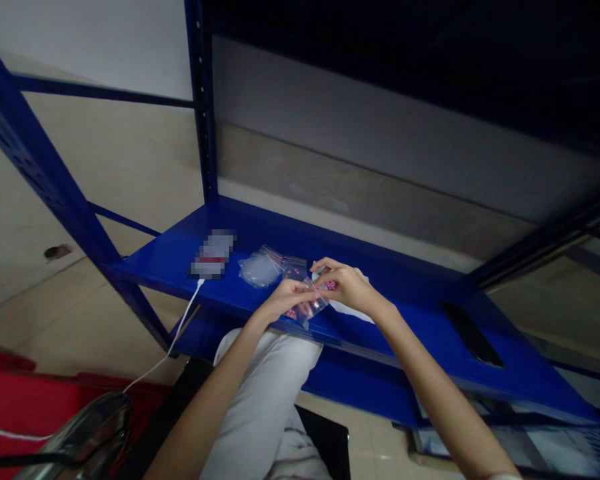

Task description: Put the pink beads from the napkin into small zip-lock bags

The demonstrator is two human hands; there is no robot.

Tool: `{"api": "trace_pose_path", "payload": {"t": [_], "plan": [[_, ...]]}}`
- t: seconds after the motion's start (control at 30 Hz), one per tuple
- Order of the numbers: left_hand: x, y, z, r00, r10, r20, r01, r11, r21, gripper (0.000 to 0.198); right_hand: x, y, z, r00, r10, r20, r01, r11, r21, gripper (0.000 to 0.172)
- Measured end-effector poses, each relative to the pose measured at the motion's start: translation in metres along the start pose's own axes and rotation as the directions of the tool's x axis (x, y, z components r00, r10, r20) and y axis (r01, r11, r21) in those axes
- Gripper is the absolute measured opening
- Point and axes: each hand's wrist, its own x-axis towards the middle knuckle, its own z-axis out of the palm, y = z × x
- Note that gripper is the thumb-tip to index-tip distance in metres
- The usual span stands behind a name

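My left hand (283, 300) and my right hand (343, 283) meet over the front of a blue metal shelf (400, 287). Together they pinch a small clear plastic bag (313, 308) with pink bits inside. The left hand's fingers grip the bag's left side. On its top right edge the right hand's fingers are closed, with something pink showing between them. A pile of clear empty bags (265, 268) lies just left of my hands, and white material (347, 308) sits under my right wrist.
A blurred device (213, 253) lies on the shelf's left part with a white cable (180, 330) running down off the edge. A dark flat object (473, 333) rests on the shelf's right. Blue uprights (203, 100) frame the rack. My legs in white trousers (265, 407) are below.
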Motion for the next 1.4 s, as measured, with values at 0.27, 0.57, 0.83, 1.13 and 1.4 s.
{"api": "trace_pose_path", "payload": {"t": [0.27, 0.57, 0.83, 1.13, 1.4], "plan": [[-0.002, 0.004, 0.002, 0.997, 0.062, -0.054, -0.063, 0.998, -0.025, 0.042, -0.005, 0.014, 0.040, 0.963, 0.245, -0.114, -0.130, 0.788, 0.602, 0.033], [-0.001, 0.004, 0.005, 0.965, 0.114, -0.238, -0.137, 0.987, -0.084, 0.045, -0.017, 0.006, 0.109, 0.625, 0.709, -0.327, -0.181, 0.538, 0.823, 0.028], [0.000, -0.002, 0.003, 0.961, 0.146, -0.235, -0.162, 0.986, -0.046, 0.042, -0.022, 0.006, 0.109, 0.556, 0.762, -0.331, -0.143, 0.480, 0.865, 0.029], [-0.001, -0.001, 0.004, 0.952, 0.175, -0.253, -0.191, 0.981, -0.041, 0.036, -0.021, 0.003, 0.108, 0.571, 0.745, -0.345, -0.153, 0.509, 0.847, 0.031], [-0.003, -0.005, 0.004, 0.938, 0.207, -0.278, -0.184, 0.977, 0.104, 0.034, -0.021, 0.002, 0.108, 0.541, 0.773, -0.332, -0.109, 0.456, 0.884, 0.027]]}}
